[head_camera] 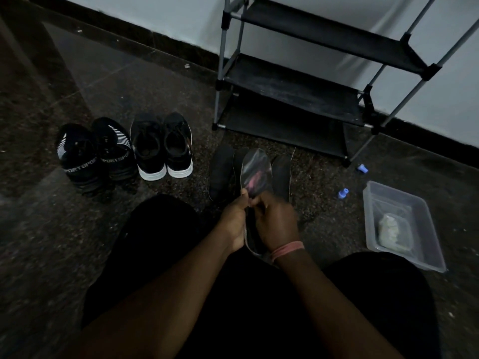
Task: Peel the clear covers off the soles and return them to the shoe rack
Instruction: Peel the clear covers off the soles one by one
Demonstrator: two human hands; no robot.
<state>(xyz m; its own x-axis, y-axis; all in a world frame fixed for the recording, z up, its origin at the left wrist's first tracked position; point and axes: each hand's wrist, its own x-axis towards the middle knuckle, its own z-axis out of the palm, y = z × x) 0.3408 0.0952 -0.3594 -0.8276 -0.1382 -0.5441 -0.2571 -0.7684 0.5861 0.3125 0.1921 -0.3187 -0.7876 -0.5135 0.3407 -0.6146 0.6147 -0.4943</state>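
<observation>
Sole (250,239), clear cover (255,169) half lifted: pinched between my left hand (233,224) and right hand (276,224), above the floor before the shoe rack (293,99). Rack shelves bare; peeling unfinished, nothing returned yet.

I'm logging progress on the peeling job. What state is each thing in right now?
clear cover: partly lifted, held up by both hands
left hand: grips the sole
right hand: pinches the cover
shoe rack: visible shelves bare
two shoe pairs: upright on the floor
plastic tub: open, lidless
</observation>
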